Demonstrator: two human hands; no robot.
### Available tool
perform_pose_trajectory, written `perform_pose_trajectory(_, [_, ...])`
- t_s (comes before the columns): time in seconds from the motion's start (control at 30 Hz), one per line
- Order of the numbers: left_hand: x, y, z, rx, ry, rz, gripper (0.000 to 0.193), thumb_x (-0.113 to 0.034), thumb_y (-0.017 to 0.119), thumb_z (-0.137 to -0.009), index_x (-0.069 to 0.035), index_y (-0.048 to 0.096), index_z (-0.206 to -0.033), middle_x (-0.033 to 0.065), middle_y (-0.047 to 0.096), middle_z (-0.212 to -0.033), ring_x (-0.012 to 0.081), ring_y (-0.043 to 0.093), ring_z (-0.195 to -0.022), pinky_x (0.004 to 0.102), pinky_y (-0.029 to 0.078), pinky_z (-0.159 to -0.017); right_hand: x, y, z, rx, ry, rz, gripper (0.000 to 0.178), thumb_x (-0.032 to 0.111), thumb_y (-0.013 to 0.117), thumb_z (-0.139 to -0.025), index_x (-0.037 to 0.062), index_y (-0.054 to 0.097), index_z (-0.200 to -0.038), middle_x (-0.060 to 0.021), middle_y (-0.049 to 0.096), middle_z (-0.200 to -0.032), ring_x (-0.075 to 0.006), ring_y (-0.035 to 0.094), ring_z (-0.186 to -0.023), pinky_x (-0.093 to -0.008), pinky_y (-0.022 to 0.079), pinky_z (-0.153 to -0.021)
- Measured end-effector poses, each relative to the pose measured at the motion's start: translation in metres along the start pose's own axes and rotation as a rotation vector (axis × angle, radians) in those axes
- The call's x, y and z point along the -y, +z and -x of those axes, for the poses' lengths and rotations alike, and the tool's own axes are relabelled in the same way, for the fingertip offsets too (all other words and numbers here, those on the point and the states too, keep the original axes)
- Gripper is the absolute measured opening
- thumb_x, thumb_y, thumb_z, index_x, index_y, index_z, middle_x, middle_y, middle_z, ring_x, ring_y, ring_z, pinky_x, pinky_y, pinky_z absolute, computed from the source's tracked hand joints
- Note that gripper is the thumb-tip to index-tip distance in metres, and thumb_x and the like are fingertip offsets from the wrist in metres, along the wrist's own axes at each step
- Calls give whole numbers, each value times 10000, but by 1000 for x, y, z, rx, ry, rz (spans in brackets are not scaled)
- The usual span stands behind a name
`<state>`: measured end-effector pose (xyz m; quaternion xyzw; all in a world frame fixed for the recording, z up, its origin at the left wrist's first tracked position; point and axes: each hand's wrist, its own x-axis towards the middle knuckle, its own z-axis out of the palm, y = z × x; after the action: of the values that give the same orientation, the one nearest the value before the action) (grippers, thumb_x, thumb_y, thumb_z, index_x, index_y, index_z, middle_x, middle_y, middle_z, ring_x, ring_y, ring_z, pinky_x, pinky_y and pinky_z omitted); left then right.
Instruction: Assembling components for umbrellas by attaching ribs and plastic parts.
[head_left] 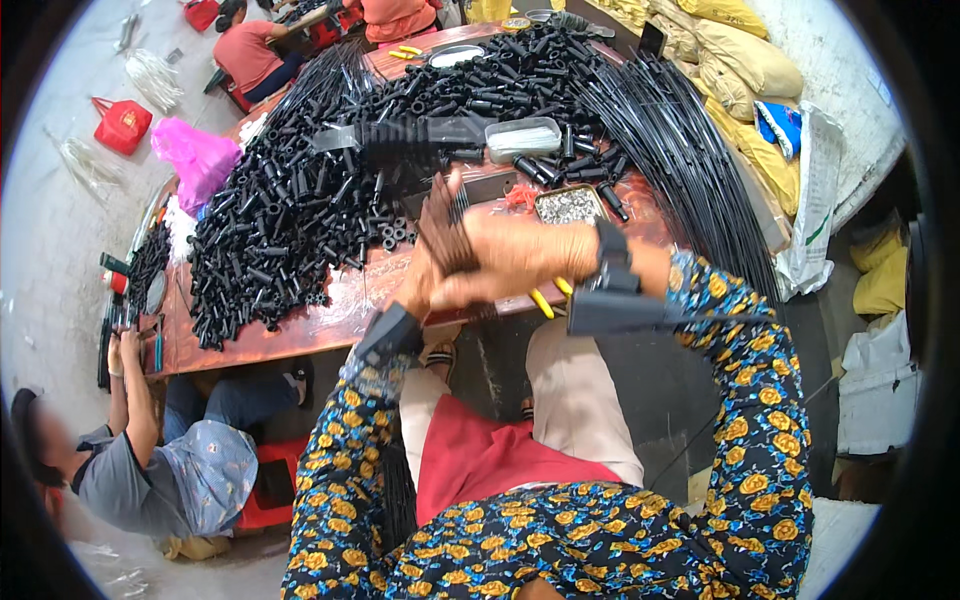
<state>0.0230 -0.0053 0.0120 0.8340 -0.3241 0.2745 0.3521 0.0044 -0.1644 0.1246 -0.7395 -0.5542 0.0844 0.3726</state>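
My left hand [425,278] and my right hand [525,248] meet in front of me, above the table's near edge. Motion smears both sets of fingers, and a dark brown streaked shape [447,232] shows between them. Whether either hand grips something cannot be made out. Just beyond, a blurred black shape [400,148] hangs over the heap of black tubular parts [300,200]. Close to my right hand are a tin of small silvery pieces [570,206] and yellow-handled pliers [541,303]. Several black ring-shaped parts [396,233] lie beyond my left hand.
The reddish wooden table [265,343] carries a clear box of white sticks [522,138] and long black rods [670,150] on the right. A pink plastic bag [195,160] lies at the left. One person [165,470] works at the left end; others sit beyond. Sacks [745,60] are piled far right.
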Motion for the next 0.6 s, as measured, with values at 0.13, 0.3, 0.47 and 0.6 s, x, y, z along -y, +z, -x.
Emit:
perform_pose_trajectory(0.13, [-31,-14,-48,98,-418,787,584,-554,395,-956,-75,611,-1212,234,512,-1298,294,493,-1246,439,404,-1017,30,-61,-8,-42,268,-89,365,335,686,-845,-26,654,-813,-78,621,-593,-144,608,-446,-274,465,-396])
perform_pose_trajectory(0.3, [-66,-50,-55,121,-502,1000,650,-580,322,-981,-36,611,-1188,205,604,-1202,257,582,-1156,384,464,-968,75,-96,-12,-189,215,-51,198,231,641,-883,41,698,-893,-28,608,-618,-85,566,-485,-225,435,-426])
perform_pose_trajectory(0.47, [-91,-59,-13,281,-518,1024,1022,-792,112,-856,47,652,-1080,204,544,-1309,269,566,-1155,367,395,-1041,79,-100,-7,-227,161,-72,192,224,630,-887,40,684,-886,-42,615,-644,-95,585,-546,-234,458,-505])
perform_pose_trajectory(0.6, [-133,-66,19,365,-599,1047,691,-577,309,-964,24,538,-1218,165,584,-1197,250,583,-1119,363,473,-953,66,-93,2,-237,156,-91,187,219,622,-890,39,674,-879,-52,621,-665,-103,600,-595,-241,476,-567])
